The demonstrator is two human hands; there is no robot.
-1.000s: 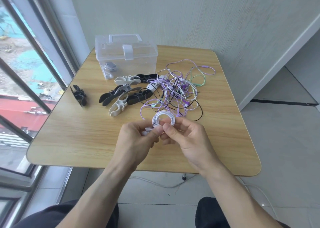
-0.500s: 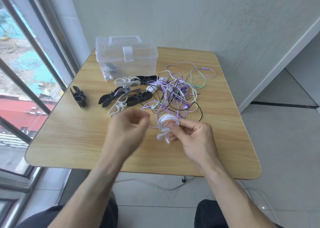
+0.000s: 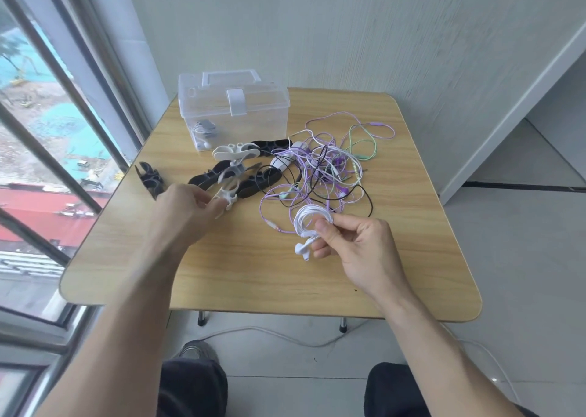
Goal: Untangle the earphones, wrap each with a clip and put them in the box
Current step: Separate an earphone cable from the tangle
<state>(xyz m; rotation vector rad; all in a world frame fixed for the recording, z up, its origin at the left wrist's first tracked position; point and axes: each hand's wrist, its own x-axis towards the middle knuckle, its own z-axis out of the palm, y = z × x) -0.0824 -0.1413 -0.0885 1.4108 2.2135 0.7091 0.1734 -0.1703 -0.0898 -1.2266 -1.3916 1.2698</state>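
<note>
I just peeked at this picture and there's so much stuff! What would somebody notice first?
First, the big tangle of purple, white, black and green earphone wires in the middle of the wooden table. Next, the right hand in front of it pinching a neat white earphone coil, while the left hand takes a white clip from the black and white clips on the table's left side. At the back stands a closed clear box.

I sit at a light wooden tabletop (image 3: 253,277) with rounded corners, set against a pale textured wall (image 3: 348,36). A large window (image 3: 47,131) on my left lets in daylight. Grey floor tiles (image 3: 523,258) lie below.
</note>
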